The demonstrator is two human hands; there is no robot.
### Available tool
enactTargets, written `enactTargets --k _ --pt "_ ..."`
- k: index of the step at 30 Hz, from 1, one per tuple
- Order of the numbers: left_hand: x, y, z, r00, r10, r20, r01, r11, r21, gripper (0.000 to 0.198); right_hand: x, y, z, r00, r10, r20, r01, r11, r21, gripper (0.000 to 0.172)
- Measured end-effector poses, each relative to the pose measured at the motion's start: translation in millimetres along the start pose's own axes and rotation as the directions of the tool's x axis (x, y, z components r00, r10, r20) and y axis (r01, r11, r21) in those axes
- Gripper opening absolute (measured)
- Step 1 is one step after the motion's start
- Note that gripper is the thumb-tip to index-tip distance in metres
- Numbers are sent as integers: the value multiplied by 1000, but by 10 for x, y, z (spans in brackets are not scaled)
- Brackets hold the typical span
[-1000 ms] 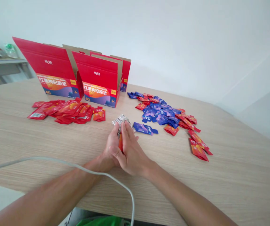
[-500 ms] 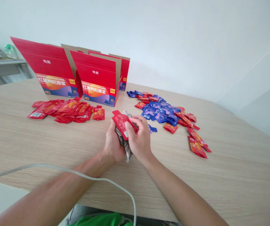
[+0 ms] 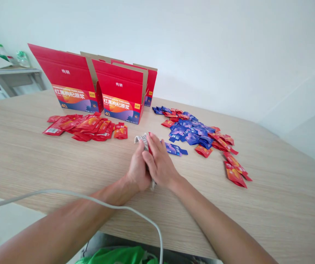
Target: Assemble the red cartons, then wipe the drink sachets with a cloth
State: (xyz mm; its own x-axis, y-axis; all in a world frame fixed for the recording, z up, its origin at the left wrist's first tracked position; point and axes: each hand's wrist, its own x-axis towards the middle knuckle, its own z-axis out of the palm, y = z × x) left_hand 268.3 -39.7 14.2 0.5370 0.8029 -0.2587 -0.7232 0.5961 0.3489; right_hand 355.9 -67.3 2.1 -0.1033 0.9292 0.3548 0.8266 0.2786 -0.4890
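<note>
My left hand is wrapped round a crumpled grey-striped cloth, whose ends stick out above and below the palms. My right hand is pressed against it from the right, fingers together and pointing away from me. Between the two hands a thin strip of a red sachet shows; the rest of it is covered by the fingers. Just beyond the right hand a blue sachet lies flat on the table, apart from the others.
Red sachets are heaped at the left, one beside the heap. Blue sachets mixed with red ones spread to the right. Open red boxes stand at the back left of the wooden table. A white cable crosses above my left forearm.
My right hand has closed over the red sachet against the cloth, so the sachet is now mostly hidden. The view has turned slightly left.
</note>
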Motion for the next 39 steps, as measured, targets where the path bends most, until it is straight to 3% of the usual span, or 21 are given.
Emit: enactTargets --k 2,4,9,13,15,17,19,21,23,27,34,39 --pt "-2 -38 -16 1000 -10 19 10 1000 16 47 57 11 15 993 121 -1 -121 992 42 86" --pt "12 -47 -37 999 -28 -20 28 1000 4 48 37 -25 43 987 153 51 -157 984 82 89" --pt "88 71 -63 982 9 -188 -5 1000 24 45 -226 -253 69 961 137 239 -179 971 161 104" --pt "103 180 -28 979 35 -200 -26 999 45 51 -312 -294 -168 961 54 271 -128 956 263 91" --pt "110 196 -20 977 -11 -213 19 999 36 57 -255 -238 -395 976 51 211 -123 931 343 76" --pt "124 176 -33 978 -37 -207 49 997 53 58 -131 -164 -635 989 134 60 -146 877 458 59" --pt "136 128 -62 979 -37 -203 56 994 90 55 44 -98 -812 959 266 -98 -151 772 618 51" --pt "135 70 -93 981 -44 -187 70 989 133 53 243 -57 -870 914 375 -155 -144 657 740 46" --pt "122 20 -111 983 -78 -164 106 980 167 52 447 -40 -805 896 427 -119 -193 617 763 32" --pt "97 -32 -108 977 -94 -190 128 976 179 46 883 -58 -491 853 522 24 -401 626 669 8" --pt "117 -65 -76 970 -141 -198 180 965 193 45 1702 -247 108 797 577 178 -539 546 642 21" --pt "120 -40 -67 947 -239 -216 278 945 174 51 1953 -276 595 821 525 224 -552 630 546 16"
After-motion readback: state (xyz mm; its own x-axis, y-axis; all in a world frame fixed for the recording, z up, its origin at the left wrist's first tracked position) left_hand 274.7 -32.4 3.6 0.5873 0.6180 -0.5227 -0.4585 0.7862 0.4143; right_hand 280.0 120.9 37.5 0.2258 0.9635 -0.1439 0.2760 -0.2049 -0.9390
